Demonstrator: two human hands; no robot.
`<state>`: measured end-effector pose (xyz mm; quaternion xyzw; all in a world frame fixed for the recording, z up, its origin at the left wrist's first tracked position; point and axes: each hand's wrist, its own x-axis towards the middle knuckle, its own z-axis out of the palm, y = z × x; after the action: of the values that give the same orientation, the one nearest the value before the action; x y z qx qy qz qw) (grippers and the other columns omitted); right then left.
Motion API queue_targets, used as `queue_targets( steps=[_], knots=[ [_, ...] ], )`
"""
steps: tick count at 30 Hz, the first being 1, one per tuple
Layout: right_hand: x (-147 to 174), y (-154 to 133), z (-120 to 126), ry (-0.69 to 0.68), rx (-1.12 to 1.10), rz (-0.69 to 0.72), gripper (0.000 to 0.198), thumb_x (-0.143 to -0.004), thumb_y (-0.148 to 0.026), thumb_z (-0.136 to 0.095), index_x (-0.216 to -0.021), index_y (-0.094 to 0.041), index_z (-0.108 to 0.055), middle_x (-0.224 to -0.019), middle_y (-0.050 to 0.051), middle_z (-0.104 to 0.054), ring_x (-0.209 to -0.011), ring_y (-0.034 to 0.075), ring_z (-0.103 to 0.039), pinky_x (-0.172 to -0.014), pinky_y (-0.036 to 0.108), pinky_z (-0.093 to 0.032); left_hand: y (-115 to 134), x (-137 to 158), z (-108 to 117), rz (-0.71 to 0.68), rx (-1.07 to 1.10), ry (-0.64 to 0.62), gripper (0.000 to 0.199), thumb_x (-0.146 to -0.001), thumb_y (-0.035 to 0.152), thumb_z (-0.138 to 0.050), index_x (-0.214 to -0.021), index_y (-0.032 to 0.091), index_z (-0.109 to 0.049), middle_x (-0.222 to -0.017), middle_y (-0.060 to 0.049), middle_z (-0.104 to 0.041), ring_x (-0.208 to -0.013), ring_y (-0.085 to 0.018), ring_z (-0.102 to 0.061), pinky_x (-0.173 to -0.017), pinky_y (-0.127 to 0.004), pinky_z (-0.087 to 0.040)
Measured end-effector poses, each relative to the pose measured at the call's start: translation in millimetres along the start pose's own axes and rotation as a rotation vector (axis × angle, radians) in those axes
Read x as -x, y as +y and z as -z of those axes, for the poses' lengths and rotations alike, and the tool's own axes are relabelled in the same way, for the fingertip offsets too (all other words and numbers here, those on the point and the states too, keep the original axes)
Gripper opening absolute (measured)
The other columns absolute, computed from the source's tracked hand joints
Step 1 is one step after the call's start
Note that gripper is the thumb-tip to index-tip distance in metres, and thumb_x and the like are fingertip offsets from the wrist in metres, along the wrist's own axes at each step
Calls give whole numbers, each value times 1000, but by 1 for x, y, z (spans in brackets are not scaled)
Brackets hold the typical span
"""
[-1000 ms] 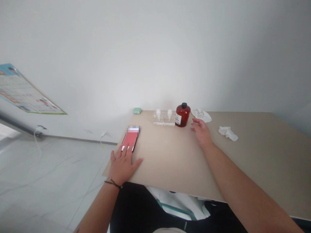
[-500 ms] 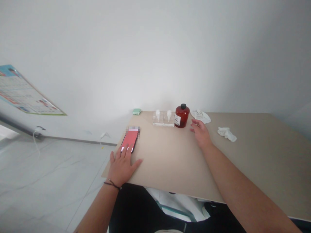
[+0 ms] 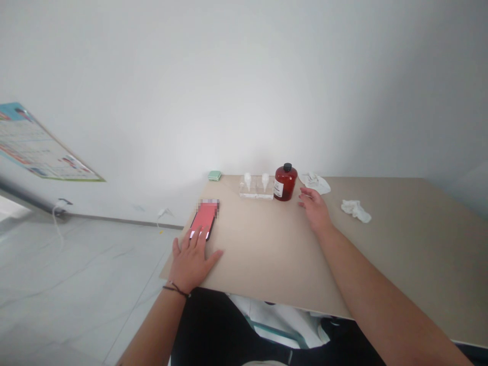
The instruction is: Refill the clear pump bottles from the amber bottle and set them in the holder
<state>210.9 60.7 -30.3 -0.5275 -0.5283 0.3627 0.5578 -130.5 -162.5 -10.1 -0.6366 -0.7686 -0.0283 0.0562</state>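
Note:
My left hand (image 3: pixel 192 259) lies flat near the table's left front edge, fingers spread, with fingertips over the lower end of a phone (image 3: pixel 205 218) whose screen is lit red. My right hand (image 3: pixel 315 207) rests on its side on the table, fingers apart and slightly curled, with nothing in them. Just to its left, without contact, stands a dark red-brown bottle (image 3: pixel 285 182) with a black cap and white label. Left of the bottle is a clear divided holder (image 3: pixel 256 191) with two white-topped droppers or nozzles in it; their exact kind is unclear.
A crumpled white tissue (image 3: pixel 315 183) lies behind my right hand, another white crumpled piece (image 3: pixel 356 210) to its right. A small green box or pad (image 3: pixel 214 175) sits at the back left corner of the beige table (image 3: pixel 259 254). A wall closes off the back.

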Motion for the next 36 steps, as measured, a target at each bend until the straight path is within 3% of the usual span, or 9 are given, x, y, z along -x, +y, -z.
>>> queue_targets(
  steps=[8, 21, 36],
  knots=[
    [0, -2, -1, 4, -16, -50, 40, -78, -48, -62, -111, -25, -67, -107, 5, -69, -93, 22, -65, -82, 39, -56, 0, 0, 0, 2, 14, 6, 78, -92, 65, -44, -153, 18, -35, -161, -13, -36, -148, -38, -31, -118, -68, -19],
    [-2, 5, 1, -11, 26, 13, 44, -79, -52, -60, -113, -26, -67, -107, 6, -69, -93, 23, -65, -78, 40, -57, 2, 0, 2, 18, 22, -3, 78, -91, 65, -46, -154, 19, -34, -161, -13, -35, -149, -38, -29, -119, -68, -18],
    [1, -4, -1, 6, -6, -57, 38, -78, -46, -61, -110, -26, -66, -110, 5, -68, -93, 21, -65, -82, 39, -56, 2, 0, 5, 22, 70, 2, 80, -91, 63, -47, -156, 20, -27, -162, -12, -34, -152, -38, -23, -119, -68, -14]
  ],
)
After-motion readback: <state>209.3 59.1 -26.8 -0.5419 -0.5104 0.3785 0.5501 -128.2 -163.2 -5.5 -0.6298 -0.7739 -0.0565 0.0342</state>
